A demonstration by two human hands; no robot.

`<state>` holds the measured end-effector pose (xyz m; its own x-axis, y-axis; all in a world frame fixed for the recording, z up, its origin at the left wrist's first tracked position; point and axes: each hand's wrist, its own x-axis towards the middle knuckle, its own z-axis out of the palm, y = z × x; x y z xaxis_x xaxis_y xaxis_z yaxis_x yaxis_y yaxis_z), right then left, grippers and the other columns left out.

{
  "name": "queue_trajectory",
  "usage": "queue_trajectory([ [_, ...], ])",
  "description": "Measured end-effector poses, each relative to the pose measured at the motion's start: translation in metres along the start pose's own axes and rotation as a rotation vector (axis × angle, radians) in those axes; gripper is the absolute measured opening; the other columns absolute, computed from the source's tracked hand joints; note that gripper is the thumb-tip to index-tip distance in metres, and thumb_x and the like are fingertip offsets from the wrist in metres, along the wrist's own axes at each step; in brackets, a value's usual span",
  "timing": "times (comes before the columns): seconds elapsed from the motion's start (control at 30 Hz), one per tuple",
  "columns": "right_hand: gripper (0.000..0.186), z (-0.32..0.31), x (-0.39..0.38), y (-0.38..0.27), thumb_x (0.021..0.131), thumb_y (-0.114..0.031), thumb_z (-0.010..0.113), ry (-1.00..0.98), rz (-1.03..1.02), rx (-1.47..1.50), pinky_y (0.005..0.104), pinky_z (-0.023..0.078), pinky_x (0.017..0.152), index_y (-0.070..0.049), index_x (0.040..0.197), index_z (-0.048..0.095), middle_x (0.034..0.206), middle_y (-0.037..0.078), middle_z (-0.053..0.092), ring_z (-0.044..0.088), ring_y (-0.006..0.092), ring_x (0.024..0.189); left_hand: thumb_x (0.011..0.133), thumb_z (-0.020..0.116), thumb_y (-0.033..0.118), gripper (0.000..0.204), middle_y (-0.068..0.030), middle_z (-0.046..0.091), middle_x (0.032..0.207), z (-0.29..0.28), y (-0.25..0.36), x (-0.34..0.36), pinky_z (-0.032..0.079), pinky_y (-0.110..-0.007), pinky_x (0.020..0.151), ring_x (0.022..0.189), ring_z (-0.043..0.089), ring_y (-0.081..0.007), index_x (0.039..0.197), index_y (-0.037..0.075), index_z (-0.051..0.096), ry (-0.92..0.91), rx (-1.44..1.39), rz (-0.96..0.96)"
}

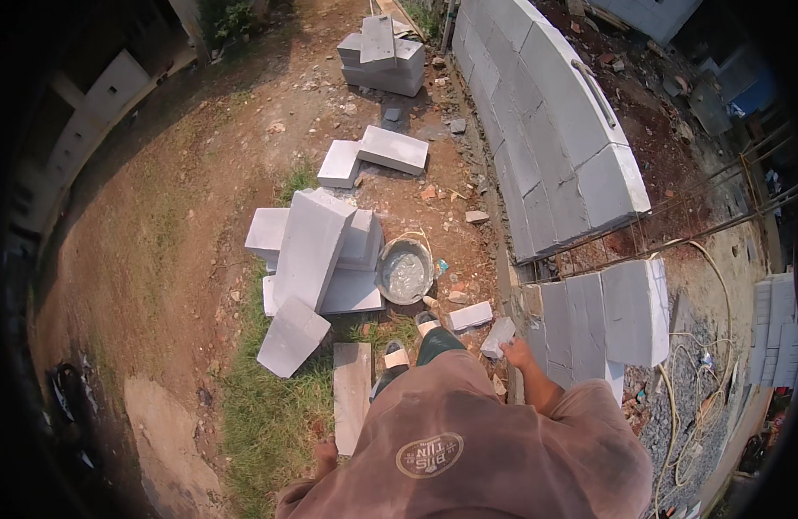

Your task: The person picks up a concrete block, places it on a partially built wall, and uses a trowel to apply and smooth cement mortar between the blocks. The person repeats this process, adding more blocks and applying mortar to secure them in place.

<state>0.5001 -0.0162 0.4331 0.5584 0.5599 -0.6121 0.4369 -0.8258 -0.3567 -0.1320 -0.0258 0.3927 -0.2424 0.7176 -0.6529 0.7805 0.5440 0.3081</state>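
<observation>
My right hand [513, 348] grips a small chunk of pale block [497, 336] beside the lower wall of blocks [572, 324]. Another short block offcut [470, 315] lies on the dirt near my right foot. My left hand [325, 451] hangs low at my left side, near a long pale plank [352, 385]; its fingers are too small and hidden to read. Ahead of my feet is a bucket [404, 268] of grey mixture, with a stack of pale blocks [311, 251] to its left. A tilted block [293, 337] rests at that stack's near end.
A taller block wall [546, 130] runs along the right, with rebar [702, 225] and a looped hose [723, 303] beside the lower section. Loose blocks [390, 149] and a farther stack [382, 73] lie ahead. Grass [243, 424] and dirt extend leftward.
</observation>
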Motion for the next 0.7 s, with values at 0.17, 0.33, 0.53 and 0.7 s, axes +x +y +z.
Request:
queue_trajectory([
  [0.17,0.058,-0.002,0.068,-0.026,0.083,-0.044,0.056,-0.205,-0.096,-0.122,0.0407,0.042,0.094,0.007,0.112,0.058,0.114,0.028,0.058,0.054,0.0402,0.110,0.092,0.053,0.027,0.031,-0.0044,0.056,0.073,-0.023,0.141,-0.037,0.040,-0.029,0.060,0.066,0.050,-0.0123,0.091,-0.003,0.061,-0.014,-0.446,-0.118],
  [0.33,0.070,0.041,0.183,-0.086,0.084,-0.047,0.057,-0.307,-0.079,-0.098,0.0379,0.038,0.100,0.011,0.122,0.048,0.122,0.031,0.052,0.049,0.0384,0.118,0.093,0.054,0.029,0.044,-0.0204,0.059,0.113,0.018,0.173,-0.051,0.041,-0.033,0.092,0.106,0.055,-0.0242,0.117,-0.009,0.054,-0.133,-0.403,-0.203],
  [0.53,0.081,0.152,0.383,-0.138,0.084,-0.050,0.054,-0.209,-0.226,-0.158,0.0392,0.033,0.105,0.007,0.136,0.032,0.132,0.029,0.044,0.042,0.0376,0.125,0.093,0.054,0.033,0.044,-0.0187,0.062,0.108,0.079,0.110,-0.136,0.044,-0.034,0.088,0.101,0.058,-0.0255,0.109,-0.007,0.059,-0.293,-0.230,-0.425],
  [0.7,0.093,0.205,0.485,-0.188,0.077,-0.048,0.066,-0.107,-0.229,-0.059,0.0391,0.033,0.105,0.008,0.138,0.024,0.132,0.030,0.043,0.042,0.0386,0.125,0.088,0.057,0.030,0.037,-0.0129,0.065,0.083,0.088,0.069,-0.220,0.048,-0.034,0.073,0.079,0.061,-0.0208,0.106,-0.002,0.063,-0.253,-0.111,-0.835],
])
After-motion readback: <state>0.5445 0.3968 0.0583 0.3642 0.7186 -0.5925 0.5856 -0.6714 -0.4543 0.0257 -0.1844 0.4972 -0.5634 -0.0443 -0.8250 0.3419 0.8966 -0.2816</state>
